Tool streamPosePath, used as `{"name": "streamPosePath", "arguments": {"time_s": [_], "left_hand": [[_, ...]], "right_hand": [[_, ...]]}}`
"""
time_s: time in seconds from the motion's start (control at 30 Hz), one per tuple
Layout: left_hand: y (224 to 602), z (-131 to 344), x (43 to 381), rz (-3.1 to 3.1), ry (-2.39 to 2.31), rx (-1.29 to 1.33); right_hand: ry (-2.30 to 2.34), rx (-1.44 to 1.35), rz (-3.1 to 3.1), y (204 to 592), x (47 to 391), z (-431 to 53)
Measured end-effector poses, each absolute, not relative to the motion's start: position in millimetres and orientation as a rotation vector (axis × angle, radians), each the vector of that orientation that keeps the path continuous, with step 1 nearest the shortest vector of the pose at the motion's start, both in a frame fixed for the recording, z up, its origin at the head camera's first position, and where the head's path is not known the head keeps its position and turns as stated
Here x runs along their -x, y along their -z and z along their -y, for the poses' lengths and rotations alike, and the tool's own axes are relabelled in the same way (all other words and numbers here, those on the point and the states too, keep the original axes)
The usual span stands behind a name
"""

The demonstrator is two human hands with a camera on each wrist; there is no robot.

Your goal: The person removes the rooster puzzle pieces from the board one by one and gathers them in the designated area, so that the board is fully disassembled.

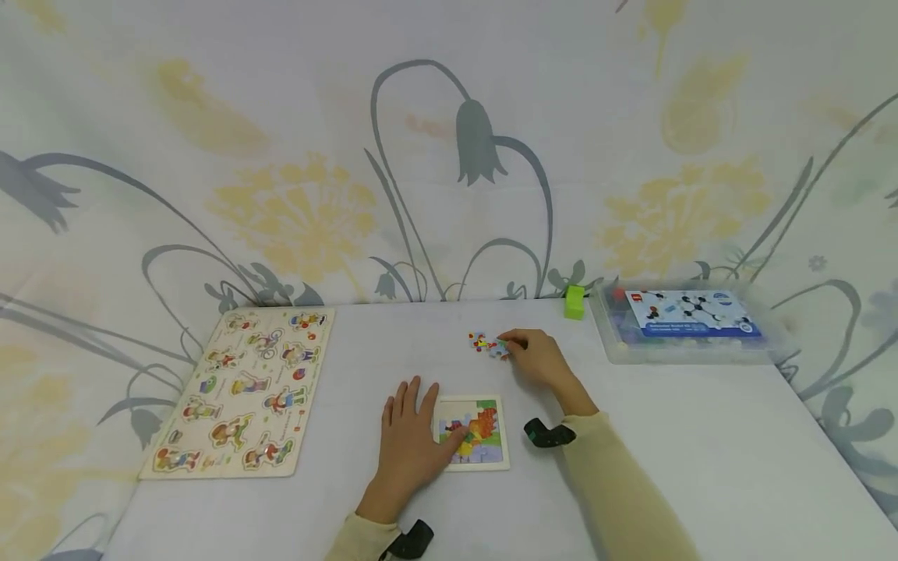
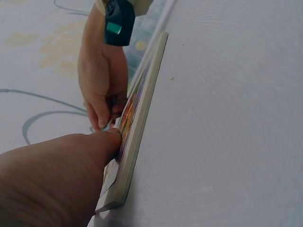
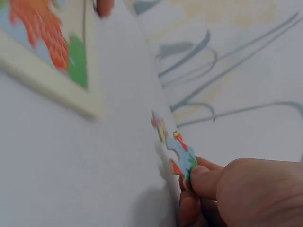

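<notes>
My right hand (image 1: 542,361) pinches a jigsaw piece (image 3: 183,155) between thumb and fingers, just beyond the puzzle tray. The piece is light blue with green and red, and it has a rounded notch. Close beside it lies another small colourful jigsaw piece (image 1: 479,341); whether there is more than one is hard to tell. My left hand (image 1: 408,446) lies over the left side of the framed puzzle tray (image 1: 480,467), fingers straight and thumb resting on the picture. Orange, green and purple pieces fill much of the tray, with bare wood showing along its upper left.
A large wooden puzzle board (image 1: 235,389) with printed figures lies on the left. At the back right stand a lime green block (image 1: 574,302) and a clear plastic box (image 1: 691,352) with a blue and white label. A flower-patterned cloth (image 1: 309,117) hangs behind the table.
</notes>
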State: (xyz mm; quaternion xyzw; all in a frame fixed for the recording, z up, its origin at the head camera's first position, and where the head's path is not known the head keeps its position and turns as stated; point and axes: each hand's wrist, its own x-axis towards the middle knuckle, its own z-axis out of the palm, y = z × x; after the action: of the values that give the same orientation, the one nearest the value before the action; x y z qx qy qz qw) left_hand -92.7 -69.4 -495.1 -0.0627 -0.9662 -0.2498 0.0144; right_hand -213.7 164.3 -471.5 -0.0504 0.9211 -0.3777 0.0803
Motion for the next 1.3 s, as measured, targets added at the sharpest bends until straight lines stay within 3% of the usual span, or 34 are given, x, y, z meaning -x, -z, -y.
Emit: {"name": "streamPosePath", "arguments": {"time_s": [0.23,0.4,0.6,0.97,1.3], "left_hand": [[497,71,93,3.004,0.772,0.200],[496,70,92,2.975,0.781,0.200],[495,67,91,2.987,0.785,0.212],[496,71,91,2.998,0.752,0.230],[496,71,91,3.002,0.739,0.217]], "right_hand": [[1.012,0.125,-2.762,470,250,-164],[1.012,0.079,-2.785,468,253,-160],[1.188,0.021,-2.788,475,218,-165],[1.115,0.252,-2.828,479,130,-149],[0.857,0.295,-2.933,464,118,-130]]}}
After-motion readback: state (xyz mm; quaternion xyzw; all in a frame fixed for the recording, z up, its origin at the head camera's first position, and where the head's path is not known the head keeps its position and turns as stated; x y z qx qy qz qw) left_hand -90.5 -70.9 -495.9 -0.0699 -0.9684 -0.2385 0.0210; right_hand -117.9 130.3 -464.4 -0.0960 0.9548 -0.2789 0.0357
